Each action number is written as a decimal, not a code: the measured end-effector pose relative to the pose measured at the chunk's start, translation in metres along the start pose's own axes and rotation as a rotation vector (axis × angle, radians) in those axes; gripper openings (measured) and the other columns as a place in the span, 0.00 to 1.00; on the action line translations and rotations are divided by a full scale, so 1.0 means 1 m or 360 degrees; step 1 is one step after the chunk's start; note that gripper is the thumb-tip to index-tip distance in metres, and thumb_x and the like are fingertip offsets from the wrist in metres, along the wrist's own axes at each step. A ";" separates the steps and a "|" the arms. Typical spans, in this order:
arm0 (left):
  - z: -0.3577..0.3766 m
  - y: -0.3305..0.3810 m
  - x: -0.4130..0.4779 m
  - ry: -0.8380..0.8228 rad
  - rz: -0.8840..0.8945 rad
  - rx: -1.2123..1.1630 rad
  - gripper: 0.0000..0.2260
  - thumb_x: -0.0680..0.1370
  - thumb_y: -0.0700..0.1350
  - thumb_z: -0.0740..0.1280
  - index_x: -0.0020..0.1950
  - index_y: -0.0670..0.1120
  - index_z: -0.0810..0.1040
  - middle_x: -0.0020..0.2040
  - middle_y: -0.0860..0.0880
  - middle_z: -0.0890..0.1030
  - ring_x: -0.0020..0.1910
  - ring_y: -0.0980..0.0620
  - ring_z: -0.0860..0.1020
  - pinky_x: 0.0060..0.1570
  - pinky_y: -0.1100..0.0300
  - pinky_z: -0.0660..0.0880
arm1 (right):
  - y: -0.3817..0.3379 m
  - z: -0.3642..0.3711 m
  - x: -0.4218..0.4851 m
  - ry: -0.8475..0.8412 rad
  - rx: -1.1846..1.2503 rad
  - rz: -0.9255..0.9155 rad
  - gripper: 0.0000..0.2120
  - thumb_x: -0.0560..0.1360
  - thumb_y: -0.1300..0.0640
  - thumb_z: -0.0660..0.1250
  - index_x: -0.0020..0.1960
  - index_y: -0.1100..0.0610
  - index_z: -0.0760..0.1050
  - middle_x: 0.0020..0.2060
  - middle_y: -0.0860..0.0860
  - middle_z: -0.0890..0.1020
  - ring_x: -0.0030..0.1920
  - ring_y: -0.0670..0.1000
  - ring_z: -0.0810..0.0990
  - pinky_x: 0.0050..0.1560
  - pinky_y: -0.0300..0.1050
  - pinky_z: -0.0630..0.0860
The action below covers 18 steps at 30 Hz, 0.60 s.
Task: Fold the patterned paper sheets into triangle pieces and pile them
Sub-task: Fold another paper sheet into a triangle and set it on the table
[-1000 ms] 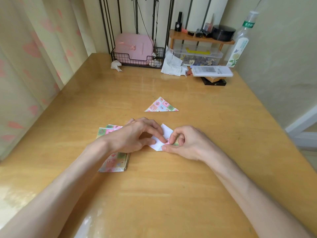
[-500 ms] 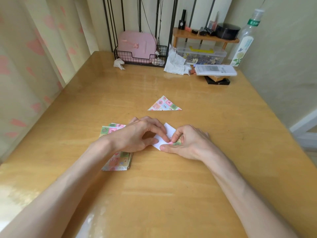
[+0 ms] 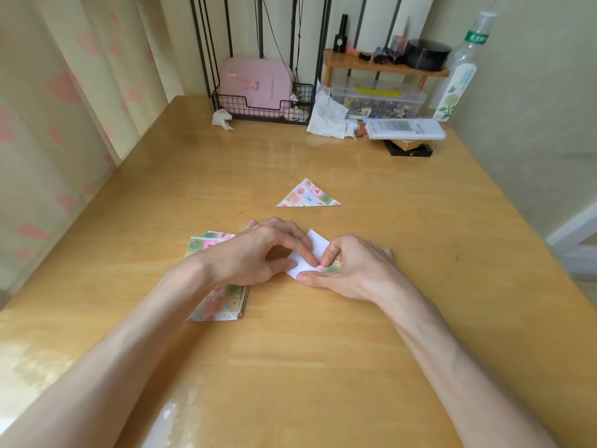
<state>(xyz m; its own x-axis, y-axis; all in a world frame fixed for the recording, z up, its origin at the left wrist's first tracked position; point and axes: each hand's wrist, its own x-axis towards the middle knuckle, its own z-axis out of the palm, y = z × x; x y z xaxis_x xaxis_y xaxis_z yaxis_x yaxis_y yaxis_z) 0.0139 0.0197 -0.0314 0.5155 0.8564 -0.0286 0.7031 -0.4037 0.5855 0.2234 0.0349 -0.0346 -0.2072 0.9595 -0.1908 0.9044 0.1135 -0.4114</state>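
White-backed patterned paper sheet (image 3: 310, 251): mid-table between both hands, white side up, patterned corner peeking out at R fingertips; flap partly turned over, not flat yet.
L hand (image 3: 258, 255): fingers curled, index + thumb pinch the sheet's left part, index tip meets R index.
R hand (image 3: 353, 268): index + thumb pinch the same sheet at the patterned corner.
Hands: together, both clamped on that one sheet.
Done piece: patterned paper triangle (image 3: 308, 196) lies flat beyond the hands, apart from them; only one seen, so pile barely begun.
Supply: stack of patterned square sheets (image 3: 223, 302) on the near-left, partly under L wrist.
Surface: light wooden table (image 3: 323, 367).
Step (judged): bringing corner to corner for the diagonal fold.
Do it well: match corners + edges exactly before creasing; pin the met corners w/ one hand, run the other finger outward along the fold; press flat on the table. Thin paper prob. slips, so keep one pinch on till the crease sets.
Vs earlier frames: v. little change. Both hands in same spot w/ same pinch, sheet not shifted; triangle + stack unmoved.
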 end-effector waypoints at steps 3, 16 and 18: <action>0.001 0.001 -0.001 0.0021 0.0004 0.0023 0.14 0.81 0.45 0.69 0.59 0.65 0.82 0.62 0.66 0.74 0.67 0.63 0.67 0.70 0.51 0.59 | 0.000 -0.001 -0.001 -0.0006 -0.0002 -0.0002 0.25 0.61 0.25 0.74 0.43 0.44 0.74 0.42 0.37 0.78 0.47 0.45 0.73 0.53 0.49 0.61; 0.007 0.002 0.001 0.0145 -0.0014 0.0033 0.09 0.75 0.63 0.71 0.54 0.65 0.83 0.60 0.65 0.76 0.67 0.62 0.68 0.68 0.50 0.62 | 0.011 -0.002 -0.007 0.0123 0.0138 -0.0121 0.18 0.68 0.34 0.76 0.41 0.43 0.74 0.33 0.39 0.71 0.40 0.40 0.74 0.54 0.47 0.63; 0.009 0.003 0.004 0.0200 -0.0002 0.0101 0.09 0.74 0.63 0.72 0.52 0.65 0.83 0.58 0.66 0.76 0.64 0.63 0.69 0.66 0.49 0.63 | 0.015 -0.002 -0.007 0.0149 0.0178 -0.0108 0.17 0.67 0.35 0.77 0.41 0.43 0.74 0.37 0.39 0.73 0.50 0.44 0.75 0.54 0.47 0.62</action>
<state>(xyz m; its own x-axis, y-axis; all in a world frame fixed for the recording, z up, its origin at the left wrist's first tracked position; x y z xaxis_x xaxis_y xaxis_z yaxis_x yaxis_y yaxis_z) 0.0222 0.0189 -0.0369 0.4520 0.8888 0.0750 0.7353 -0.4189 0.5327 0.2392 0.0299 -0.0377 -0.2260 0.9710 -0.0776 0.8412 0.1544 -0.5183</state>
